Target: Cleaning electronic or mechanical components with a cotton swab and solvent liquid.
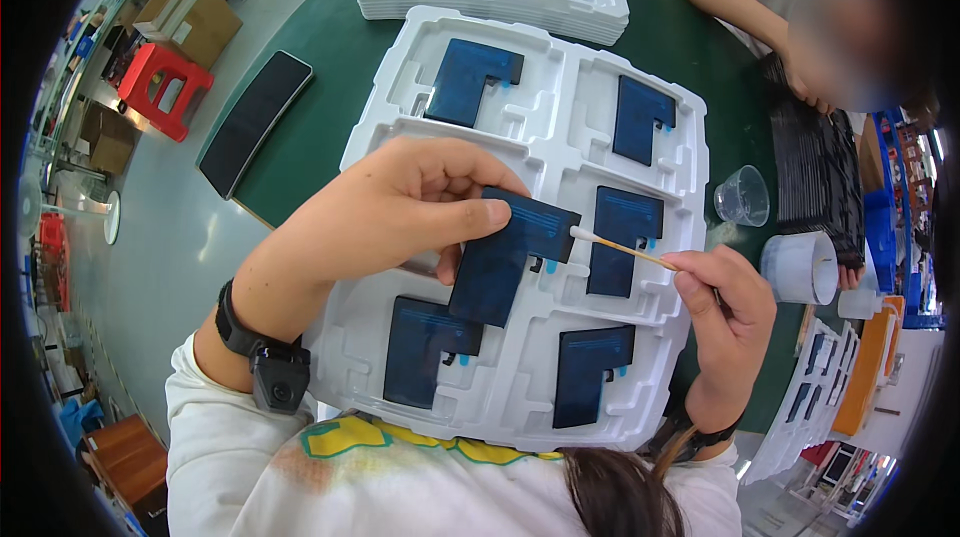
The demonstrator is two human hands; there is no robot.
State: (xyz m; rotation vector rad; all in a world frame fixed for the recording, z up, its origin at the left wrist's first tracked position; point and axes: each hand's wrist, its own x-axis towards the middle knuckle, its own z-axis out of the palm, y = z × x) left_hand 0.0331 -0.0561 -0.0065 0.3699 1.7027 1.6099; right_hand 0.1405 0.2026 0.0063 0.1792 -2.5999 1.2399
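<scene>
My left hand (pixel 430 199) pinches a dark blue L-shaped battery pack (pixel 492 272) by its upper corner, thumb on its face. The pack is held tilted above a white moulded plastic tray (pixel 510 377). From the right, my right hand (pixel 728 312) grips the wooden stick of a cotton swab (pixel 625 249). Its white tip is at the right end of the held pack's upper arm; whether it touches is hard to tell. Several similar packs, such as one at the upper left (pixel 470 82) and one at the lower right (pixel 590 377), lie in the tray's compartments.
Stacked white trays (pixel 490 2) stand at the far side of the green table (pixel 340 47). A phone-like black slab (pixel 255 125) lies at the left edge. To the right are a clear plastic cup (pixel 742 197), a white tub (pixel 798 267) and stacked black trays (pixel 815 167), beside another person's arm (pixel 725 2).
</scene>
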